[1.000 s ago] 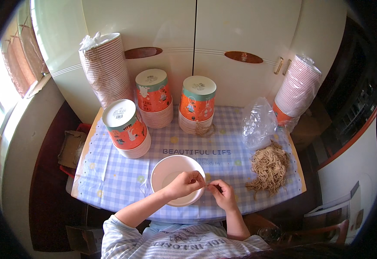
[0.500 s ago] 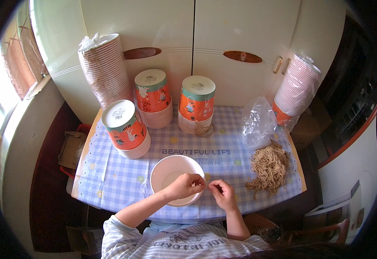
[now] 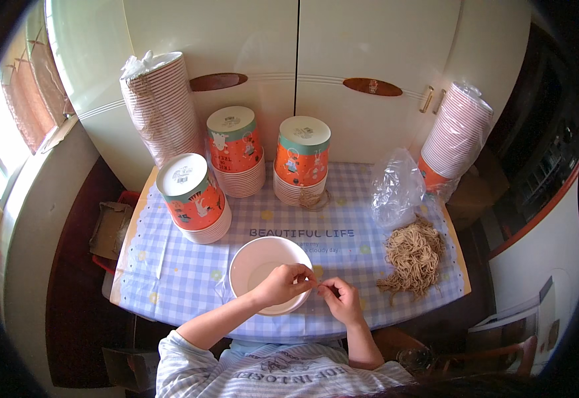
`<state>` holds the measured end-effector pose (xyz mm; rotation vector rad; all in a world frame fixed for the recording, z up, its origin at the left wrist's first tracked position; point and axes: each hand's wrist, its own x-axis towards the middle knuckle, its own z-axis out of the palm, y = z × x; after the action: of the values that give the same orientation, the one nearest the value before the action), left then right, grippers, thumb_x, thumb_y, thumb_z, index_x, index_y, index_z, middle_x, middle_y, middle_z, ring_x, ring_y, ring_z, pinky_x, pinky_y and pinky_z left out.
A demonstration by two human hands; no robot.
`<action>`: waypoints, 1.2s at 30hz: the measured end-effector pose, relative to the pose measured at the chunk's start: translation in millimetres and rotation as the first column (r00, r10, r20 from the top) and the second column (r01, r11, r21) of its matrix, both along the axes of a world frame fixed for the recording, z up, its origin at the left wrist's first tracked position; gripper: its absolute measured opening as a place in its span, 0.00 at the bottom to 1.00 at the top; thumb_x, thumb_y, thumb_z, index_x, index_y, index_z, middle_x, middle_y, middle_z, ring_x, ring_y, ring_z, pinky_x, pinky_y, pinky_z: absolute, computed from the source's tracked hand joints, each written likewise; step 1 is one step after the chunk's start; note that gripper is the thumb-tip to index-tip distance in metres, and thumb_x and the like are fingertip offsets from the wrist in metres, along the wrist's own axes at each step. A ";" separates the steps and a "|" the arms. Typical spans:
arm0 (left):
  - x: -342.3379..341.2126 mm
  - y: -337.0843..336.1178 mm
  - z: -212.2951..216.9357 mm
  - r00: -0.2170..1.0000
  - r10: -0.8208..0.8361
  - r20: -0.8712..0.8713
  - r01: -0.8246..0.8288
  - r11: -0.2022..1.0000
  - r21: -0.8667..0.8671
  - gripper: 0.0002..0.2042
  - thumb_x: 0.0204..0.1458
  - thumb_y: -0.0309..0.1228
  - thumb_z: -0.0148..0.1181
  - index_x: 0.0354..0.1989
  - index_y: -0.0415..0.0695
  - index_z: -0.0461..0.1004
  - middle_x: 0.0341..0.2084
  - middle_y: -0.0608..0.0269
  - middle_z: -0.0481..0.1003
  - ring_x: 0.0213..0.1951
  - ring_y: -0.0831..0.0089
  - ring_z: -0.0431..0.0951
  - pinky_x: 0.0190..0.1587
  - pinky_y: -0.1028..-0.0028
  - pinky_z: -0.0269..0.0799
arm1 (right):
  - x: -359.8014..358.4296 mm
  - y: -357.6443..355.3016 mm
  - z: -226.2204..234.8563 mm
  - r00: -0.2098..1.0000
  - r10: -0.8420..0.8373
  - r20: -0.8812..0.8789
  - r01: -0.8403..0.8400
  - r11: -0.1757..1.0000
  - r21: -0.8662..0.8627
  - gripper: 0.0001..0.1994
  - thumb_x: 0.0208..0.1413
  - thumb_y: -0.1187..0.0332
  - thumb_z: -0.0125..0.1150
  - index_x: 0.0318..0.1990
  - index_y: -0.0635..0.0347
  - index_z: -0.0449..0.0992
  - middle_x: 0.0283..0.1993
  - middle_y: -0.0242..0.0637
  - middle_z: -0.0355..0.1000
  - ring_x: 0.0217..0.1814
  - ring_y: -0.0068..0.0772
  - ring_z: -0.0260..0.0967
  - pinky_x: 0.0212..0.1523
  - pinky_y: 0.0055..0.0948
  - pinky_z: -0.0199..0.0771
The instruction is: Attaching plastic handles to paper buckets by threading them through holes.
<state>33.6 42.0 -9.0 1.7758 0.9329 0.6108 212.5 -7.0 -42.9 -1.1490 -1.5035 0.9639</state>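
Observation:
A white paper bucket (image 3: 241, 260) stands upright, mouth up, at the near middle of the table. My left hand (image 3: 284, 284) reaches across its opening, with thumb and fingers pinched together at the right rim. Just outside that rim, my right hand (image 3: 342, 300) is closed in a pinch too, its fingertips close to the left ones. Whatever lies between the fingertips is too small to make out. To the right of my hands lies a loose heap of tan twine (image 3: 415, 255).
Upside-down stacks of orange-and-green paper buckets stand at the left (image 3: 193, 199), back left (image 3: 236, 149) and back middle (image 3: 302, 156). Tall plastic-wrapped stacks rise at the far left (image 3: 160, 109) and far right (image 3: 455, 136). A clear plastic bag (image 3: 397, 189) sits behind the twine. Cabinet doors (image 3: 216, 40) close off the back.
The bucket has shifted very slightly to the left and away from me. My right hand has moved a touch left, and both hands stay pinched at the rim.

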 end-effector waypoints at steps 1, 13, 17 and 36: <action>-0.2 0.2 -0.7 1.000 0.005 0.011 -0.005 1.000 -0.001 0.07 0.49 0.29 0.55 0.33 0.39 0.73 0.25 0.64 0.74 0.28 0.81 0.71 0.33 0.79 0.67 | 0.1 -0.2 -0.8 1.000 0.004 0.010 -0.004 1.000 -0.002 0.04 0.50 0.73 0.56 0.31 0.65 0.72 0.23 0.33 0.71 0.24 0.17 0.67 0.25 0.19 0.66; 0.5 -0.4 3.8 0.997 0.060 -0.043 -0.057 0.996 0.068 0.06 0.48 0.28 0.56 0.31 0.40 0.73 0.24 0.64 0.73 0.27 0.79 0.71 0.32 0.77 0.67 | 2.5 -2.3 -2.7 0.997 0.037 0.068 -0.034 0.998 -0.054 0.05 0.51 0.73 0.56 0.30 0.66 0.72 0.24 0.33 0.71 0.27 0.18 0.68 0.28 0.18 0.68; 0.9 -1.4 4.3 0.997 0.066 -0.027 -0.063 0.994 0.088 0.05 0.47 0.28 0.57 0.31 0.40 0.73 0.24 0.63 0.73 0.26 0.77 0.71 0.31 0.77 0.67 | 1.6 -3.0 -2.0 0.995 0.042 0.088 -0.038 0.998 -0.043 0.05 0.50 0.72 0.56 0.29 0.66 0.72 0.23 0.32 0.71 0.25 0.18 0.67 0.27 0.18 0.67; -0.9 1.0 7.4 0.997 0.065 -0.041 -0.052 0.964 0.261 0.05 0.45 0.30 0.56 0.28 0.42 0.73 0.25 0.57 0.71 0.28 0.63 0.74 0.32 0.69 0.69 | -0.7 -5.6 -10.0 0.997 0.047 -0.069 -0.049 0.998 -0.040 0.05 0.50 0.72 0.56 0.32 0.65 0.71 0.24 0.31 0.68 0.24 0.18 0.64 0.25 0.19 0.64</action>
<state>32.7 43.0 -1.6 2.0088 0.9771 0.7589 211.8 -12.6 -52.9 -1.1026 -1.4684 1.0610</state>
